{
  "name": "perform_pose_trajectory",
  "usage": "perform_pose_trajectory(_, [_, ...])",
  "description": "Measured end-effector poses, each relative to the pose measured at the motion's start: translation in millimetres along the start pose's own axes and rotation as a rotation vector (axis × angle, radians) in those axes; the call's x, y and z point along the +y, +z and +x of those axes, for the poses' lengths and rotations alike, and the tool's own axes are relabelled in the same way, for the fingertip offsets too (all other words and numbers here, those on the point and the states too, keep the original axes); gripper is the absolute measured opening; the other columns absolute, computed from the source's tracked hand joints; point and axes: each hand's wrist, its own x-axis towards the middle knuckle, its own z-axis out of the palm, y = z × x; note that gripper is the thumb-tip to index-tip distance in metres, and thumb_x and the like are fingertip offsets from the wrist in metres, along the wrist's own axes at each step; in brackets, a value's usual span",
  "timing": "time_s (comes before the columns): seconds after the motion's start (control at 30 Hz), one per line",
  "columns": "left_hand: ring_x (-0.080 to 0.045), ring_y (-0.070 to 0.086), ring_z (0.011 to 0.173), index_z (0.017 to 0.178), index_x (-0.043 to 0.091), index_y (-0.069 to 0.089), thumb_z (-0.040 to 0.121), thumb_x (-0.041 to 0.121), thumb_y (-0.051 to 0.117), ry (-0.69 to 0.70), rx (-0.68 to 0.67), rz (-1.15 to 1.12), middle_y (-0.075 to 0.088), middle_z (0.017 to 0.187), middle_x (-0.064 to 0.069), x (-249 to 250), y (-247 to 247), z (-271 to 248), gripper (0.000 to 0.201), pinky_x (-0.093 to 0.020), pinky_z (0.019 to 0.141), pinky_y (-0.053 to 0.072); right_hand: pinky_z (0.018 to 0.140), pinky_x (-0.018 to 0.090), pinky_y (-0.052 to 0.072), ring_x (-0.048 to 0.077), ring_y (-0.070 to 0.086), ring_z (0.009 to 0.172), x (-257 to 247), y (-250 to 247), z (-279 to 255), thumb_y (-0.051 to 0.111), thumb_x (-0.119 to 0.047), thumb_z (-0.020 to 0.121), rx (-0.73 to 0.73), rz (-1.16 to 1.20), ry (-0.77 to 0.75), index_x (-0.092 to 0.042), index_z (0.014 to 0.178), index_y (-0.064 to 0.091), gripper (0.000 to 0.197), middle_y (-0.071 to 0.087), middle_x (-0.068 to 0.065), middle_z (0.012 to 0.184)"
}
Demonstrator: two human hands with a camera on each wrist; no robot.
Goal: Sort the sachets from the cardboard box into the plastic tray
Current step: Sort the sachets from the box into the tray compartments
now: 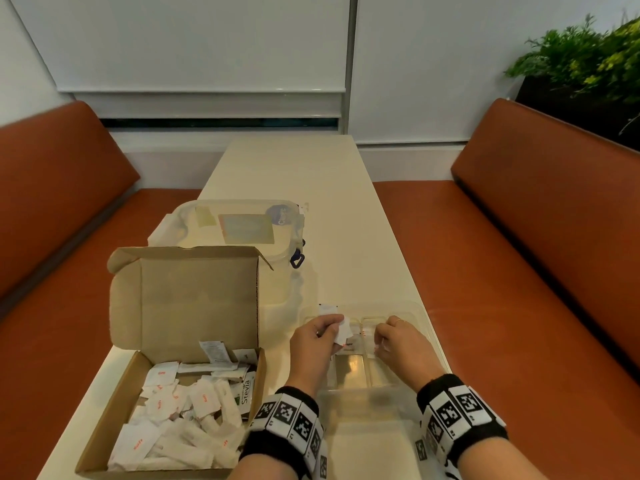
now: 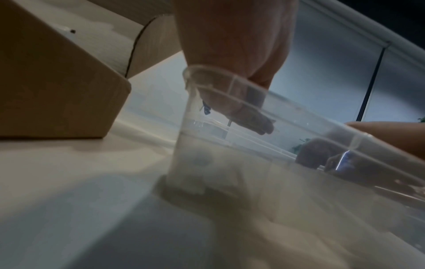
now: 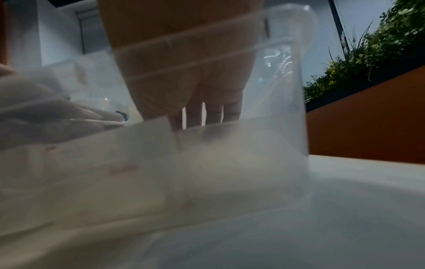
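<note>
An open cardboard box (image 1: 114, 410) on the left of the table holds several white sachets (image 1: 180, 420) and a Stevia sachet (image 1: 246, 389). To its right lies the clear plastic tray (image 1: 412, 308) with divided compartments. My left hand (image 1: 329, 332) is over the tray's far left part and grips a few white sachets (image 1: 342, 330). My right hand (image 1: 380, 342) curls down into a far compartment, its fingertips pinching a white sachet (image 1: 370, 336) with red print. In the right wrist view the fingers (image 3: 207, 112) reach behind a white sachet (image 3: 147, 134), seen through the tray wall (image 3: 287, 91).
A clear lidded plastic container (image 1: 242, 226) stands behind the box. Orange benches (image 1: 519, 271) run along both sides of the narrow cream table (image 1: 304, 174). A green plant (image 1: 588, 57) sits at the far right. The box's lid (image 1: 194, 299) stands upright.
</note>
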Motion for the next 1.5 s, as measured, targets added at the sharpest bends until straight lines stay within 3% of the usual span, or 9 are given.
perform_pose_trajectory(0.13, [-0.015,0.063,0.095,0.09,0.019,0.072,0.092,0.0,0.054,-0.002,0.0,0.012,0.065,0.104,-0.004,-0.1,0.6,0.2,0.027,-0.019,0.07,0.056,0.073,0.024,0.046,0.014,0.053,0.088,-2.7,-1.4,-1.0,0.052,-0.015,0.092,0.015,0.005,0.026,-0.016,0.097,0.059,0.009,0.053,-0.003,0.101])
perform_pose_trajectory(0.4, [-0.023,0.065,0.098,0.098,0.024,0.069,0.091,-0.001,0.056,0.014,-0.028,-0.01,0.062,0.114,-0.006,1.0,-0.7,-0.9,0.029,-0.029,0.073,0.058,0.072,0.023,0.042,0.014,0.051,0.09,-5.6,-3.2,2.5,0.054,-0.019,0.09,0.072,0.036,0.057,-0.018,0.096,0.06,0.008,0.054,-0.005,0.096])
perform_pose_trajectory(0.53, [-0.022,0.064,0.097,0.098,0.021,0.069,0.088,-0.002,0.06,0.018,-0.035,-0.052,0.061,0.113,-0.005,2.9,0.3,-0.3,0.027,-0.028,0.068,0.058,0.062,0.013,0.037,0.004,0.052,0.072,-21.3,-12.9,4.9,0.055,-0.024,0.093,0.213,0.438,0.083,-0.022,0.085,0.06,0.009,0.061,-0.009,0.081])
perform_pose_trajectory(0.7, [-0.014,0.067,0.082,0.101,0.018,0.067,0.083,0.0,0.067,0.029,-0.042,-0.062,0.062,0.104,0.0,6.4,2.0,-0.8,0.025,-0.02,0.062,0.054,0.054,0.016,0.049,0.007,0.062,0.055,-34.5,-22.4,6.6,0.066,-0.017,0.087,0.098,0.93,0.192,-0.017,0.086,0.063,0.003,0.065,0.004,0.071])
perform_pose_trajectory(0.77, [-0.016,0.067,0.087,0.101,0.017,0.067,0.086,0.003,0.066,0.027,-0.046,-0.079,0.062,0.105,-0.002,7.6,2.8,0.1,0.021,-0.023,0.064,0.055,0.057,0.019,0.052,0.01,0.063,0.056,-33.9,-22.1,6.2,0.069,-0.01,0.083,0.1,1.017,0.224,-0.013,0.088,0.063,0.009,0.065,0.008,0.07])
perform_pose_trajectory(0.93, [-0.019,0.064,0.094,0.104,0.011,0.066,0.094,0.001,0.052,-0.01,-0.009,-0.149,0.06,0.109,-0.009,10.6,5.2,4.4,0.02,-0.022,0.066,0.058,0.056,0.021,0.054,0.016,0.067,0.057,-28.4,-18.8,3.9,0.064,0.001,0.085,0.187,1.298,0.32,-0.003,0.08,0.06,0.007,0.067,0.003,0.058])
perform_pose_trajectory(1.13, [-0.018,0.066,0.092,0.095,0.009,0.069,0.094,-0.002,0.05,-0.052,-0.025,-0.152,0.065,0.103,-0.01,11.2,10.9,4.5,0.022,-0.021,0.069,0.058,0.061,0.022,0.057,0.02,0.068,0.062,-26.2,-14.2,-1.1,0.063,-0.001,0.086,0.224,1.522,0.388,-0.001,0.082,0.057,0.007,0.07,0.017,0.075])
perform_pose_trajectory(1.33, [-0.016,0.068,0.081,0.093,0.006,0.07,0.086,0.004,0.065,-0.051,-0.031,-0.084,0.066,0.094,-0.011,10.6,13.7,6.4,0.009,-0.02,0.068,0.056,0.065,0.025,0.058,0.024,0.069,0.069,-21.7,-12.5,-3.5,0.063,0.0,0.086,0.198,1.546,0.372,-0.002,0.081,0.055,0.01,0.066,0.021,0.083])
perform_pose_trajectory(1.5, [-0.005,0.066,0.067,0.081,0.009,0.072,0.083,0.002,0.068,-0.042,-0.072,0.028,0.067,0.075,-0.002,14.3,12.2,7.0,0.009,-0.018,0.063,0.054,0.075,0.034,0.056,0.023,0.065,0.079,-13.6,-21.3,2.4,0.069,-0.006,0.082,0.138,1.037,0.212,-0.02,0.099,0.063,0.023,0.064,0.01,0.091])
